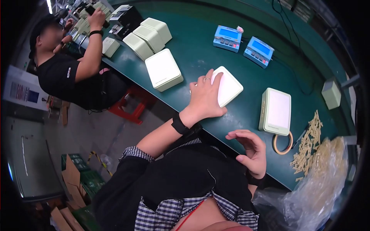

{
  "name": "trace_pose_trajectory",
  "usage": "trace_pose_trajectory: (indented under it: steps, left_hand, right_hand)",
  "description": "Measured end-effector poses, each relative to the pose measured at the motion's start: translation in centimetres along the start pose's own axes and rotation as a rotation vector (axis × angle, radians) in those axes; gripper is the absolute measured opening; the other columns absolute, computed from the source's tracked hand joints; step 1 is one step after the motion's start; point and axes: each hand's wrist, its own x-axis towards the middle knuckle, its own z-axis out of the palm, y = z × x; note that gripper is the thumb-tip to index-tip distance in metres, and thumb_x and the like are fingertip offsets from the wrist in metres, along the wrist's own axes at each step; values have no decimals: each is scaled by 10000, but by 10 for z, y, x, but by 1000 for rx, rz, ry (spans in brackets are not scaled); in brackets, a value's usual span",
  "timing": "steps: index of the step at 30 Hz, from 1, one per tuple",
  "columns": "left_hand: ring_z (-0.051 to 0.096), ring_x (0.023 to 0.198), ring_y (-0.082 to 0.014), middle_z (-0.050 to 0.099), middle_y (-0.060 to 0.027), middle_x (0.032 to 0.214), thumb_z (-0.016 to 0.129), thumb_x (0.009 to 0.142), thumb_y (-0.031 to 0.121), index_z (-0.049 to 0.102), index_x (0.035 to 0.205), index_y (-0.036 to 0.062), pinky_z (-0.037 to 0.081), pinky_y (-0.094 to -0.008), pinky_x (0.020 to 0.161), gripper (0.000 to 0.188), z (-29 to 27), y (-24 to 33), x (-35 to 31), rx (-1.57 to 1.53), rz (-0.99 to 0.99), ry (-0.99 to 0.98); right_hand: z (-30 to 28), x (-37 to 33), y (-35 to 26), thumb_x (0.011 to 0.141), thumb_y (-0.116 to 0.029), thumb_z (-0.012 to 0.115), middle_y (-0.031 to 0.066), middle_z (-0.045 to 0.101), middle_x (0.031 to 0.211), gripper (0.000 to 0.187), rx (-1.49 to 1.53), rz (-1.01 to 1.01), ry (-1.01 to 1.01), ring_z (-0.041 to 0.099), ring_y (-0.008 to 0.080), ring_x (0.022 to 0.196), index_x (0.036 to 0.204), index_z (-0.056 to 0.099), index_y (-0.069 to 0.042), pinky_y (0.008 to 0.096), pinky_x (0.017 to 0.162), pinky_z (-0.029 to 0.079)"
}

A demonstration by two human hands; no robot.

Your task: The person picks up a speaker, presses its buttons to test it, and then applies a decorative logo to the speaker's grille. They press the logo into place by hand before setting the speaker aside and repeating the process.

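Note:
My left hand [206,94] spans a cream box-shaped device with a white top face [230,87], thumb and fingers gripping its sides; the device is on or just over the green table, I cannot tell which. Near the table's front edge, my right hand [252,150] is held with curved fingers and thumb apart, nothing in it. A similar device [163,69] lies to the left of my left hand, its white face up. Another device [277,111] sits to the right, beyond my right hand, beside a roll of tape [282,144].
Several cream housings [147,38] stand at the back left, beside a black machine [129,21]. Two blue units with screens [227,38] are at the back. Small beige parts [308,148] and a clear plastic bag [320,192] lie at right. A co-worker [69,73] works at left.

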Motion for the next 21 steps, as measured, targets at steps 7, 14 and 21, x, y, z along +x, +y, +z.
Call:
trace_pose_trajectory:
  steps: [7, 14, 21]
  left_hand:
    - [440, 1266, -445, 389, -277, 1425, 837, 564, 328, 335, 1442, 59, 388, -533, 1006, 1046, -23, -8, 11, -465, -66, -118]
    - [399, 1350, -415, 417, -261, 1430, 836, 707, 372, 310, 1457, 47, 349, -477, 1094, 972, -33, 6, 0, -1462, -135, -284]
    - [291, 1426, -373, 364, -211, 1504, 687, 859, 447, 363, 1465, 60, 273, -524, 1130, 789, -59, -72, 17, -971, 63, -97]
  right_hand:
    - [10, 21, 20, 784, -184, 751, 197, 562, 1270, 714, 52, 152, 328, 550, 322, 1209, 1388, 430, 24, 443, 1074, 398]
    - [23, 54, 57, 771, -193, 752, 168, 376, 1485, 875, 97, -89, 433, 392, 349, 1365, 1500, 292, -38, 496, 1110, 345]
    - [6, 36, 41, 835, -519, 604, 157, 202, 1594, 877, 905, -51, 410, 233, 432, 1442, 1548, 231, -172, 653, 1088, 295]
